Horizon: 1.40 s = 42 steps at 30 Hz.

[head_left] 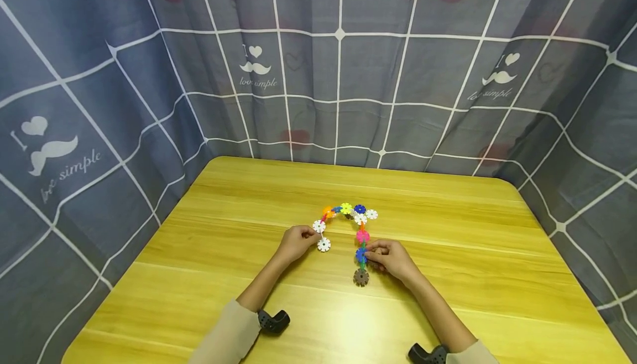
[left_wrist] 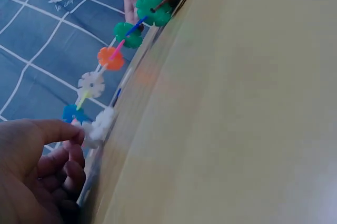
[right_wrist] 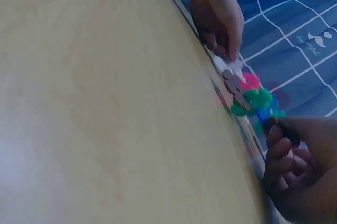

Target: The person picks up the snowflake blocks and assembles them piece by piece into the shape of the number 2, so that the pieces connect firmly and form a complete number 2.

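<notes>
Plastic snowflake discs, slotted into a colourful chain (head_left: pixel 346 208), form an arch on the table in the head view. My left hand (head_left: pixel 297 244) pinches the chain's left end between thumb and finger, between two white discs (head_left: pixel 324 244). On the right side, my right hand (head_left: pixel 395 260) pinches a blue disc (head_left: pixel 360 255). Below that hangs the end with a brown disc (head_left: pixel 361 277); a pink disc (head_left: pixel 363 237) sits above. Green discs (left_wrist: pixel 153 9) and an orange disc (left_wrist: pixel 111 59) show in the left wrist view. My fingers hide part of the gripped discs.
The chain lies on a yellow wood-grain table (head_left: pixel 239 198). A white disc (head_left: pixel 371 214) juts out from the arch's upper right. Grey curtains (head_left: pixel 308 76) with white grid lines surround the table's back and sides. Each wrist wears a black camera mount (head_left: pixel 273 322).
</notes>
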### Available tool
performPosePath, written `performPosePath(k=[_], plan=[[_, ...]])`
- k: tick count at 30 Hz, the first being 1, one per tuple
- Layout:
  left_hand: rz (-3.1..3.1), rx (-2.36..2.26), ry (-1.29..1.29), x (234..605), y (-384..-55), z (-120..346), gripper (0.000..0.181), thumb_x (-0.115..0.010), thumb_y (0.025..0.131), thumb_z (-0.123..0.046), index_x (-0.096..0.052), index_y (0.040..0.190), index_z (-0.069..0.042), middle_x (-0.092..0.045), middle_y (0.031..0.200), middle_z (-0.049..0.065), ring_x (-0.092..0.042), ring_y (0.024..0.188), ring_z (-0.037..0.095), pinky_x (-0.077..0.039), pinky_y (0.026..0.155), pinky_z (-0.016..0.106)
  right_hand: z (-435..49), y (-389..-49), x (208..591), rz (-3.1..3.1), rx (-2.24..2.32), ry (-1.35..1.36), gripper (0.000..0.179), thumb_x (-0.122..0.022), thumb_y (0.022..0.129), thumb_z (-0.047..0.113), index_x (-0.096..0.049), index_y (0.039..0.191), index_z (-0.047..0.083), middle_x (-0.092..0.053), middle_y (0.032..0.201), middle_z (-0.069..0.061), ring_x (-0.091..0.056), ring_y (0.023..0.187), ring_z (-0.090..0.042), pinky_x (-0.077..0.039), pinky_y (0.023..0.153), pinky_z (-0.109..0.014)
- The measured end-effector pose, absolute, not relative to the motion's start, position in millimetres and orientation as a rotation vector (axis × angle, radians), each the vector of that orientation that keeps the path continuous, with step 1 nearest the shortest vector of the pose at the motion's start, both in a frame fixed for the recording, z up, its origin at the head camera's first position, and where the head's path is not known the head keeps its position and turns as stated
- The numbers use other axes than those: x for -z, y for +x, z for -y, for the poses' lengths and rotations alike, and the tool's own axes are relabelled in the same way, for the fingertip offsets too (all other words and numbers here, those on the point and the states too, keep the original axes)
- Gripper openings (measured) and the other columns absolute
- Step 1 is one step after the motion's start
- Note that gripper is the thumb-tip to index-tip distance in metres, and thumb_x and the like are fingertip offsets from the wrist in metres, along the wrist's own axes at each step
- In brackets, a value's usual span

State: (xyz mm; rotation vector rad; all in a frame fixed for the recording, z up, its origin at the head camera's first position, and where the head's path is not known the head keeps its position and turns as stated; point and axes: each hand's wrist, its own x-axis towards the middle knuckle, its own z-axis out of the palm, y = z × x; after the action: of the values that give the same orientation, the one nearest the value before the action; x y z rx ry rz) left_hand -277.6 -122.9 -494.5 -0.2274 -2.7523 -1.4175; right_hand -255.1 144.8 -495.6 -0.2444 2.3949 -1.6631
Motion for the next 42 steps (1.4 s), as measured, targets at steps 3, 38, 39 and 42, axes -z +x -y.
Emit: performPosePath(k=[3, 38, 39, 42], plan=[[2.66, 1.439, -0.179, 493, -264, 131, 0.01, -0.066, 0.083, -0.017, -0.065, 0.076, -0.01, -0.056, 0.067, -0.004, -0.047, 0.06, 0.011, -0.04, 0.054, 0.024, -143, -252, 483, -2.347, 1.636, -0.381, 0.018, -0.066, 0.085, 0.009, -0.066, 0.098, -0.003, -0.052, 0.058, -0.008, -0.043, 0.047, -0.01, -0.036, 0.042, -0.018], [2.722, 0.276, -1.269, 465, -261, 65, 0.041, -0.071, 0.074, -0.048, -0.067, 0.109, -0.027, -0.063, 0.105, -0.01, -0.051, 0.106, 0.01, -0.029, 0.098, 0.047, -153, -265, 518, -2.243, 2.177, -0.501, 0.026, -0.056, 0.09, 0.001, -0.054, 0.114, -0.009, -0.062, 0.094, -0.028, -0.065, 0.075, -0.031, -0.055, 0.066, -0.035], [2.718, 0.312, -1.247, 465, -263, 67, 0.042, -0.071, 0.074, -0.048, -0.067, 0.109, -0.026, -0.064, 0.104, -0.01, -0.052, 0.105, 0.01, -0.028, 0.099, 0.047, -155, -260, 518, -2.216, 2.207, -0.494, 0.025, -0.056, 0.09, 0.0, -0.053, 0.112, -0.012, -0.061, 0.094, -0.03, -0.065, 0.078, -0.033, -0.054, 0.069, -0.036], [2.706, 0.386, -1.194, 465, -268, 69, 0.043, -0.071, 0.074, -0.048, -0.068, 0.109, -0.024, -0.064, 0.103, -0.01, -0.053, 0.103, 0.011, -0.029, 0.099, 0.045, -155, -245, 519, -2.165, 2.243, -0.51, 0.023, -0.057, 0.089, 0.0, -0.051, 0.106, -0.015, -0.061, 0.096, -0.032, -0.065, 0.083, -0.035, -0.053, 0.072, -0.037]])
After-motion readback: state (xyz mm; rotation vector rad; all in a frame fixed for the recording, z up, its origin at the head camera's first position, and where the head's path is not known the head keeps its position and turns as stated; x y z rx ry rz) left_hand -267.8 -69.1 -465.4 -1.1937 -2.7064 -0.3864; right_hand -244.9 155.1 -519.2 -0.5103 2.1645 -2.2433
